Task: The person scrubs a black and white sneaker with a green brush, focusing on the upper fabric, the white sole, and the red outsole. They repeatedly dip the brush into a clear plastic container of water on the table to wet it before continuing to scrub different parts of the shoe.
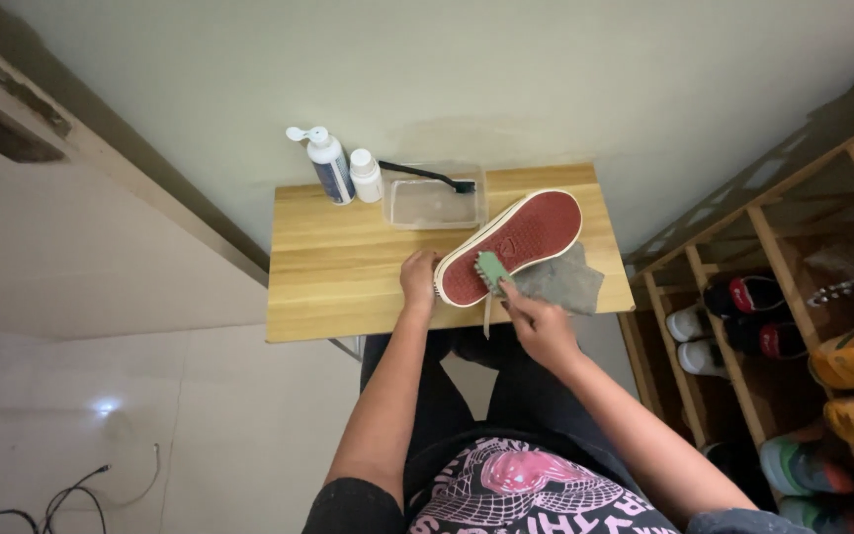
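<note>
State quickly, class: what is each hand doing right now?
Left hand: closed on the heel end of the red-soled shoe.
Right hand: closed, holding a green brush against the sole.

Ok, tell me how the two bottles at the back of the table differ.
The pump bottle is taller than the capped bottle. The pump bottle has a spout head and a dark label; the capped bottle has a plain round cap and looks all white. Both stand upright, side by side, on the wooden table beside the clear tray.

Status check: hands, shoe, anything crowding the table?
Left hand steadies the shoe, sole up. Right hand holds a green brush on the sole. Grey cloth under the shoe; clear tray and two bottles behind, apart.
</note>
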